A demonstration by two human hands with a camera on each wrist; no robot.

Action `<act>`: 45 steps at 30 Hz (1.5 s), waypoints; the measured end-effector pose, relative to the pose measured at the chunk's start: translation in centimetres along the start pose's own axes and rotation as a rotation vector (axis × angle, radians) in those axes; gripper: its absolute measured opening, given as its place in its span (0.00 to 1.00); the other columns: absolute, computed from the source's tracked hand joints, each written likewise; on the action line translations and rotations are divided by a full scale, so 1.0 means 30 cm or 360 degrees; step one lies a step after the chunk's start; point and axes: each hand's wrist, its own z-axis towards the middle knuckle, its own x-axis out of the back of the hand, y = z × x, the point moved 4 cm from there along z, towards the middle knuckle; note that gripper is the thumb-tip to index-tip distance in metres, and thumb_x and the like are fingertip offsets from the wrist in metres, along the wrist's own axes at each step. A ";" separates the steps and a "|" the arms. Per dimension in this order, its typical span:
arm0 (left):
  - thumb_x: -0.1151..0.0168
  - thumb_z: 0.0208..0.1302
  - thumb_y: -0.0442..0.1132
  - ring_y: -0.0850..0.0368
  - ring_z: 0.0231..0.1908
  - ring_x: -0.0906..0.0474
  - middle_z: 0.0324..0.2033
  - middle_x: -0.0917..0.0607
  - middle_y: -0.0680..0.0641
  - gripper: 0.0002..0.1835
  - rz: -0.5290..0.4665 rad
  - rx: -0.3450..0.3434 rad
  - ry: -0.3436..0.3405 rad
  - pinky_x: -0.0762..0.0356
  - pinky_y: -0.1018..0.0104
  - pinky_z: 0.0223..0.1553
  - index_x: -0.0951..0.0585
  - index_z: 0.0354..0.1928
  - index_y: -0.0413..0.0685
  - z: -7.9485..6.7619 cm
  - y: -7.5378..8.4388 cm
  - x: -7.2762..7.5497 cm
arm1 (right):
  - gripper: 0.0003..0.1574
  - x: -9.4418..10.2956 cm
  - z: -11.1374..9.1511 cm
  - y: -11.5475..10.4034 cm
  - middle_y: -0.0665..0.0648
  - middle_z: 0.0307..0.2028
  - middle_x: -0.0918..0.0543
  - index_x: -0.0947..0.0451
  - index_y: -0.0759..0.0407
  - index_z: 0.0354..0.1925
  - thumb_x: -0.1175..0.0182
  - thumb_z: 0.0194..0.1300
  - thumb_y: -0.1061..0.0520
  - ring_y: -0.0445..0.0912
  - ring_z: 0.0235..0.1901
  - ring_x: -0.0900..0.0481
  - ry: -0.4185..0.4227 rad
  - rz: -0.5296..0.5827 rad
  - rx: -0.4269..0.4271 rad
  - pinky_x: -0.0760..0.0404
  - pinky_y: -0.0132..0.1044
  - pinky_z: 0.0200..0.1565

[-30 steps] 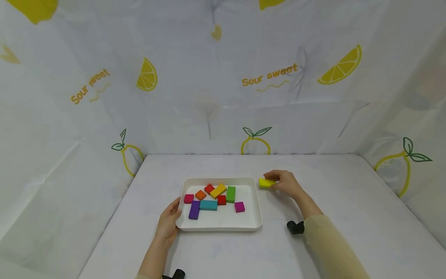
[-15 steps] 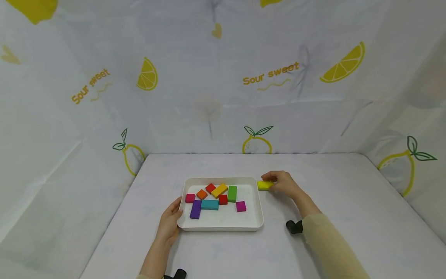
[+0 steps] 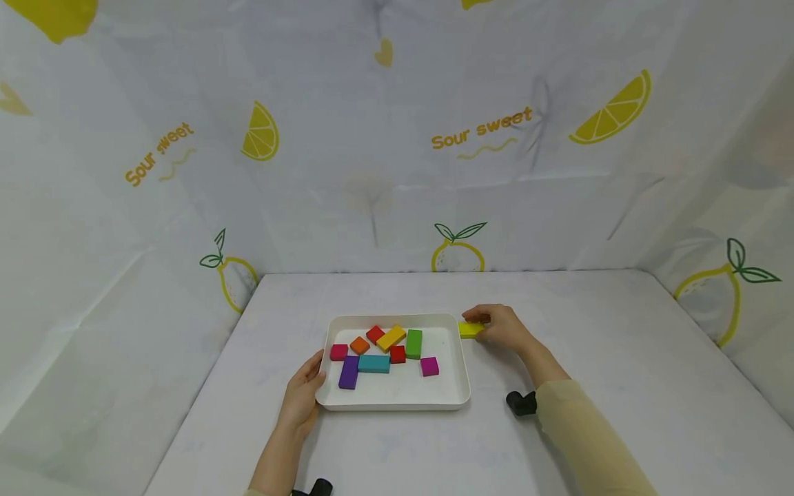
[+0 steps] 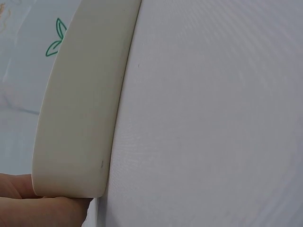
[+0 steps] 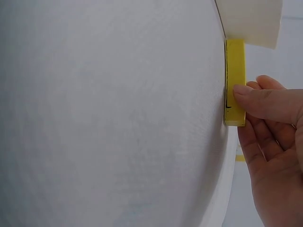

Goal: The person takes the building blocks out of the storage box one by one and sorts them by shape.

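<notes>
A white tray (image 3: 397, 397) rests on the table with several coloured blocks in it. My left hand (image 3: 301, 394) grips its left side, thumb at the rim; the left wrist view shows fingers (image 4: 42, 210) against the tray's end wall (image 4: 80, 104). Just outside the right wall, my right hand (image 3: 505, 328) pinches a yellow rectangular block (image 3: 470, 330) between thumb and fingers. In the right wrist view the block (image 5: 235, 66) lies flat on the table, its far end at or against the tray (image 5: 253, 21); I cannot tell whether they touch.
Inside the tray lie a purple block (image 3: 349, 373), a teal block (image 3: 374, 364), a green block (image 3: 414, 344), a magenta block (image 3: 429, 366), and red, orange and pink ones. A white lemon-print curtain (image 3: 397, 158) stands behind the table (image 3: 558, 303).
My right hand has slid the yellow block slightly left, closer to the tray's right wall. The left hand keeps its grip on the tray, and the blocks inside hold their places.
</notes>
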 end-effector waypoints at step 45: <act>0.62 0.76 0.29 0.37 0.76 0.49 0.77 0.48 0.34 0.28 -0.0051 0.0028 -0.0021 0.45 0.45 0.76 0.47 0.77 0.39 -0.005 0.008 0.000 | 0.34 -0.125 -0.059 -0.329 0.67 0.64 0.23 0.27 0.65 0.64 0.32 0.59 0.65 0.60 0.65 0.26 -0.0100 0.0825 0.0144 0.31 0.54 0.70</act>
